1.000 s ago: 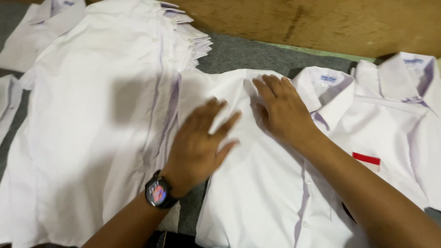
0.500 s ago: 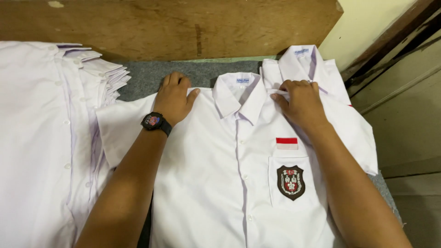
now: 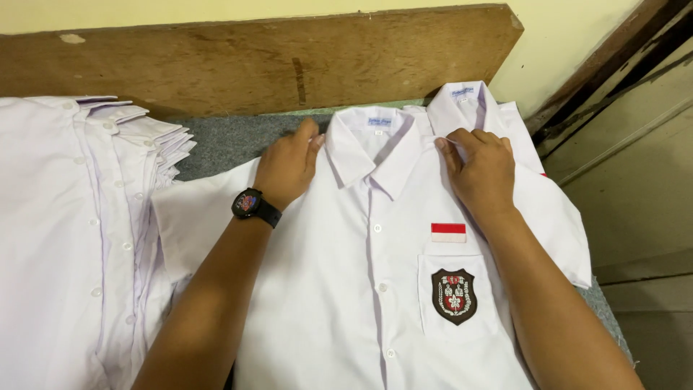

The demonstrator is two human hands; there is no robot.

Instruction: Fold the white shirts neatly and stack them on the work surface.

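Head view: left hand (image 3: 287, 167) and right hand (image 3: 482, 173) pressing flat either side of collar (image 3: 375, 148), fingers gently curled, holding nothing, steadying white shirt (image 3: 339, 289).

Left hand (image 3: 289, 170), right hand (image 3: 482, 173) flat on white shirt (image 3: 339, 289), perhaps pinching collar (image 3: 375, 148)

The table (image 3: 231, 141) is covered with a grey felt-like cloth, which shows between the white clothes and again at the right edge, where it looks a little frayed. Behind the table stands a wide wooden board (image 3: 274, 61), brown and rough, with scratches, a dark vertical mark and a pale spot near its left end. Above and beside the board there is a pale yellow wall (image 3: 570, 43). On the right a dark wooden frame (image 3: 613, 72) runs diagonally, and next to it is a beige panelled surface (image 3: 642, 195). The light is soft and even.
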